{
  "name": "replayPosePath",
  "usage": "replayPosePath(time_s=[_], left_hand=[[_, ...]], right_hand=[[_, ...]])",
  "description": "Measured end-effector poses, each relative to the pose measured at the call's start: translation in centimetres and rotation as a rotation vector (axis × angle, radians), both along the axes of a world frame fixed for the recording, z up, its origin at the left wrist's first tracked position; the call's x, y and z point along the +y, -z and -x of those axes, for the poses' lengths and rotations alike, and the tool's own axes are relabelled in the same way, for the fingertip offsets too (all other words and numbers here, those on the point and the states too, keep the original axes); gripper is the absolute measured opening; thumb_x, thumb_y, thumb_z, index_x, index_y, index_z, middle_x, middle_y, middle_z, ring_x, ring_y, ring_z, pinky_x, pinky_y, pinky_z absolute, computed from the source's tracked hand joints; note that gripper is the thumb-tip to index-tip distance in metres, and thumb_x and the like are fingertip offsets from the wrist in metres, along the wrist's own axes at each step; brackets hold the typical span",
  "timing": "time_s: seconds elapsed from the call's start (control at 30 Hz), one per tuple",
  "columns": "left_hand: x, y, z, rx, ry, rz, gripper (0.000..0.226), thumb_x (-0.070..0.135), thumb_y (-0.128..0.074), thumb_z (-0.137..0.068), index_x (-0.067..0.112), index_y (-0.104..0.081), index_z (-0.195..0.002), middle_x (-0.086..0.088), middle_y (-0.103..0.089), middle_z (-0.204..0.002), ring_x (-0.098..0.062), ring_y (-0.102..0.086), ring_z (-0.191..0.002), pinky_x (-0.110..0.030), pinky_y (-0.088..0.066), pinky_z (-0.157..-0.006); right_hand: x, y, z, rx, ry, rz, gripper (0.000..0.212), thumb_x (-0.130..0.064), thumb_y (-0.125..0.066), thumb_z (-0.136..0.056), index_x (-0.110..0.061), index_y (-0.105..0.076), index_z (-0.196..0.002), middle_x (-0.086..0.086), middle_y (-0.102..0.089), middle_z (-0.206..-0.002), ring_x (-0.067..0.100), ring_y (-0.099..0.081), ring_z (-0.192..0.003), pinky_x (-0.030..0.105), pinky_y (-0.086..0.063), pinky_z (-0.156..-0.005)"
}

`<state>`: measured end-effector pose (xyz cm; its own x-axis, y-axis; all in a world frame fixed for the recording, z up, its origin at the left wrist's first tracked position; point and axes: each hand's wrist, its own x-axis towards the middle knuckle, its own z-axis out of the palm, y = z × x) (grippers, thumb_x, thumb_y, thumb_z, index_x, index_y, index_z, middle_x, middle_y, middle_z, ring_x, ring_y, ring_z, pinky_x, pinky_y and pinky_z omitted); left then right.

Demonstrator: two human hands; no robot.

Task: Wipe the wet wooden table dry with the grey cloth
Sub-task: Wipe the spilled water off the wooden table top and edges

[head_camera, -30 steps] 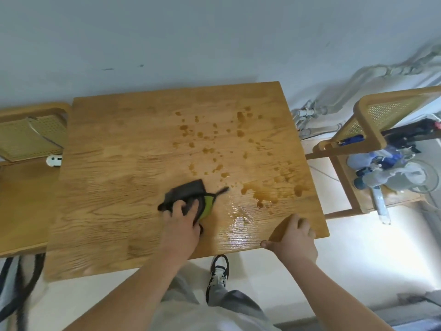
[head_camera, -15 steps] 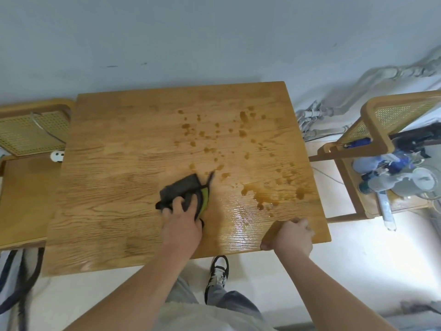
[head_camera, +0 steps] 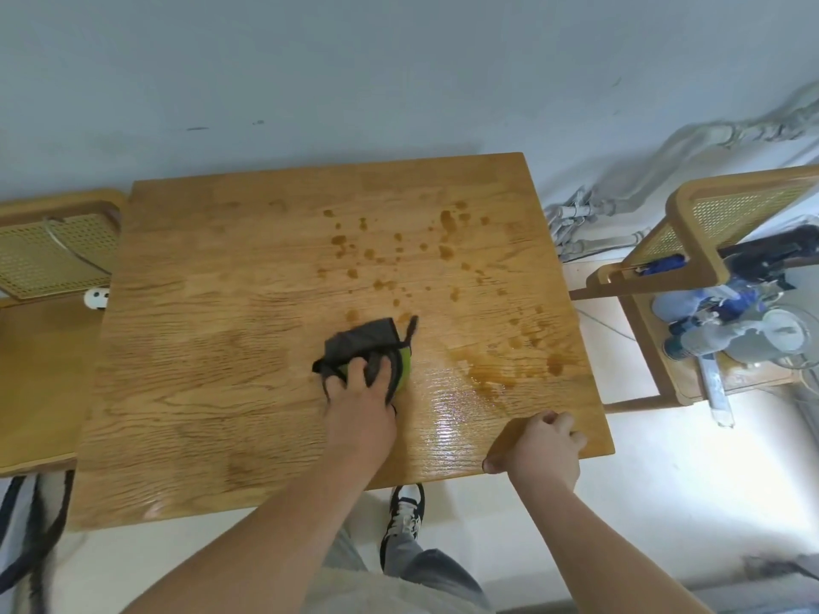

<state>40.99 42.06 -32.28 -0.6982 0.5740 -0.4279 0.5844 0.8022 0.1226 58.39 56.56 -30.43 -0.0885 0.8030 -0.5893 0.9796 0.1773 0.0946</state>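
Grey soft cloth (head_camera: pixel 359 341), limp I judge: mid-frame my left hand (head_camera: pixel 361 414) curls fingers round its bunched middle; right hand (head_camera: pixel 543 449) clasps wooden table (head_camera: pixel 221 347).

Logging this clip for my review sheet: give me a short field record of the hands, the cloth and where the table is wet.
left hand: holds grey cloth down on wooden table
right hand: grips the table's near edge
cloth: bunched, green side showing
wet: droplets beyond cloth, puddle to its right
left half: looks dry
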Motion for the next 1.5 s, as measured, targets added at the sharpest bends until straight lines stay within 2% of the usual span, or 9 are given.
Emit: replayPosePath(time_s=[0.23,0.43,0.57,0.67,0.83,1.03,1.13,1.33,1.5], left_hand=[[0.4,-0.1,-4.3,-0.16,0.651,-0.064,0.065,0.042,-0.049,-0.101,0.041,-0.013,-0.155,-0.001,-0.019,-0.148,-0.035,-0.028,-0.126,-0.043,-0.048,-0.097],[0.3,0.0,-0.4,-0.061,0.212,-0.039,0.064,0.046,-0.045,-0.1,0.037,-0.019,-0.158,-0.004,-0.021,-0.15,-0.032,-0.032,-0.122,-0.042,-0.047,-0.102],[-1.3,-0.7,-2.6,-0.116,0.464,0.035,0.074,0.052,-0.04,-0.1,0.031,-0.003,-0.16,-0.008,-0.009,-0.154,-0.039,-0.029,-0.126,-0.045,-0.039,-0.106],[-1.8,-0.5,0.2,-0.286,0.646,-0.062,0.071,0.046,-0.05,-0.096,0.036,-0.019,-0.159,-0.001,-0.017,-0.152,-0.031,-0.033,-0.125,-0.039,-0.048,-0.093],[0.4,-0.8,3.5,-0.05,0.528,0.095,0.074,0.038,-0.047,-0.1,0.043,-0.003,-0.159,-0.003,0.004,-0.165,-0.036,-0.015,-0.14,-0.045,-0.039,-0.108],[2.3,-0.3,-1.2,-0.093,0.617,0.083,0.073,0.024,-0.054,-0.098,0.025,-0.019,-0.162,-0.002,0.008,-0.17,-0.045,-0.016,-0.14,-0.053,-0.045,-0.103],[3.6,-0.9,-1.5,0.001,0.729,-0.024,0.064,0.048,-0.064,-0.09,0.033,-0.047,-0.15,-0.009,-0.028,-0.163,-0.04,-0.032,-0.122,-0.048,-0.047,-0.095],[9.4,-1.1,-3.9,-0.057,0.134,0.094,0.07,0.048,-0.037,-0.103,0.033,-0.003,-0.162,-0.01,0.009,-0.17,-0.043,-0.03,-0.129,-0.043,-0.04,-0.107],[10.6,-1.7,-11.0,-0.041,0.606,0.069,0.061,0.038,-0.036,-0.107,0.029,-0.013,-0.163,-0.002,0.0,-0.17,-0.04,-0.02,-0.135,-0.049,-0.028,-0.113]], right_hand=[[0.2,-0.2,0.2,0.014,0.016,0.012,0.112,-0.051,-0.096,-0.057,-0.001,-0.041,-0.141,0.011,-0.033,-0.134,0.035,-0.035,-0.125,0.034,-0.053,-0.076],[0.2,-0.3,0.2,0.018,0.038,0.037,0.108,-0.042,-0.097,-0.056,-0.002,-0.043,-0.14,0.011,-0.032,-0.137,0.035,-0.032,-0.127,0.032,-0.051,-0.076],[0.2,0.4,-0.2,0.032,0.025,0.013,0.112,-0.047,-0.096,-0.053,-0.008,-0.041,-0.142,0.009,-0.033,-0.138,0.034,-0.032,-0.129,0.034,-0.052,-0.083],[0.1,0.0,-0.7,0.032,-0.022,0.011,0.11,-0.059,-0.091,-0.054,-0.016,-0.04,-0.142,0.006,-0.034,-0.14,0.033,-0.031,-0.131,0.038,-0.054,-0.088],[2.9,-1.6,-1.6,0.085,-0.05,0.046,0.096,-0.07,-0.084,-0.055,-0.033,-0.045,-0.135,-0.004,-0.039,-0.139,0.024,-0.038,-0.131,0.043,-0.054,-0.087],[9.0,-2.1,-3.5,0.076,-0.087,0.139,0.138,-0.056,-0.093,-0.052,-0.033,-0.009,-0.159,-0.001,-0.016,-0.161,0.029,-0.021,-0.15,0.052,-0.049,-0.106],[10.8,-1.6,-4.7,0.121,-0.128,0.202,0.11,-0.044,-0.088,-0.062,-0.03,-0.027,-0.153,0.0,-0.037,-0.145,0.027,-0.054,-0.123,0.043,-0.056,-0.093],[12.8,-0.8,-6.8,0.251,-0.24,0.143,0.06,-0.028,-0.071,-0.083,-0.032,-0.051,-0.139,-0.002,-0.049,-0.122,0.023,-0.056,-0.098,0.037,-0.054,-0.084],[13.6,-0.3,-8.0,0.301,-0.237,0.19,0.073,-0.02,-0.078,-0.078,-0.034,-0.051,-0.145,-0.005,-0.047,-0.116,0.022,-0.059,-0.104,0.04,-0.055,-0.086]])
